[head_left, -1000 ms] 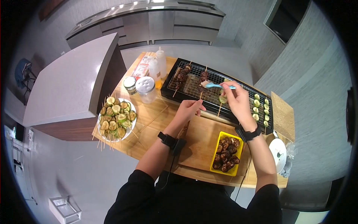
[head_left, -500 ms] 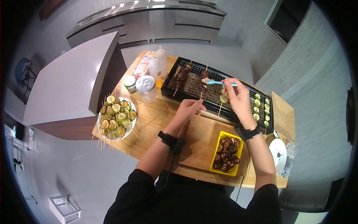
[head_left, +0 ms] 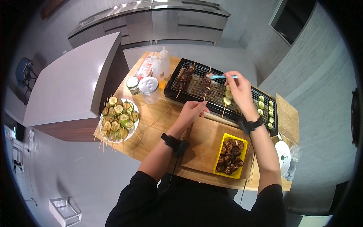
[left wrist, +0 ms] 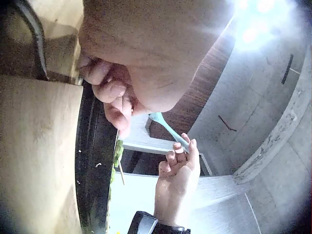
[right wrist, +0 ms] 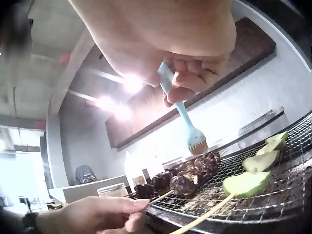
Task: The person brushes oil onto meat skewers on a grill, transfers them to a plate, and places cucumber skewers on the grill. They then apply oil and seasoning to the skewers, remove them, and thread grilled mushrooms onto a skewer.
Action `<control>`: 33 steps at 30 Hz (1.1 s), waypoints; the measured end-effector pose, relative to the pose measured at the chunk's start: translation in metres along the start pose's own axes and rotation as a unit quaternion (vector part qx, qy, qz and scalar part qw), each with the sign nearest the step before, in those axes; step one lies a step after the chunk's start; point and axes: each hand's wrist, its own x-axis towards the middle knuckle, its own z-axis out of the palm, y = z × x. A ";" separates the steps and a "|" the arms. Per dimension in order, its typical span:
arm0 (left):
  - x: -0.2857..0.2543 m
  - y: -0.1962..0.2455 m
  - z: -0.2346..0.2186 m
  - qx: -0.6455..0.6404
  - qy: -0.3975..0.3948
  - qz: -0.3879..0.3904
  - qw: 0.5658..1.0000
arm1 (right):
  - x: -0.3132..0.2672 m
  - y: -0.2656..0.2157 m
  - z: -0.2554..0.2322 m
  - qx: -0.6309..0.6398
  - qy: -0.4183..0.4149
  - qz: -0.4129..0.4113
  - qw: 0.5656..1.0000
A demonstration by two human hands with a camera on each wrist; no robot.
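In the head view, my right hand holds a light blue basting brush, its bristles at the far part of a dark mushroom skewer on the black grill. The right wrist view shows the brush's bristles tilted down over the browned mushrooms. At the grill's near edge, my left hand pinches the bare end of that skewer's stick between thumb and finger. A zucchini skewer lies just right of it, partly hidden by my right hand.
Another mushroom skewer lies at the grill's left, more zucchini skewers at its right. A yellow basket of mushrooms stands on the cutting board. To the left are a plate of zucchini skewers, a shaker jar and squeeze bottles.
My right hand has moved the brush along the mushroom skewer, from its middle toward its far end. The left hand keeps its pinch on the stick in about the same place.
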 end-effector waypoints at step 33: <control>-0.001 0.004 0.001 0.014 0.005 -0.009 1.000 | 0.024 0.008 0.004 -0.021 -0.011 0.002 1.000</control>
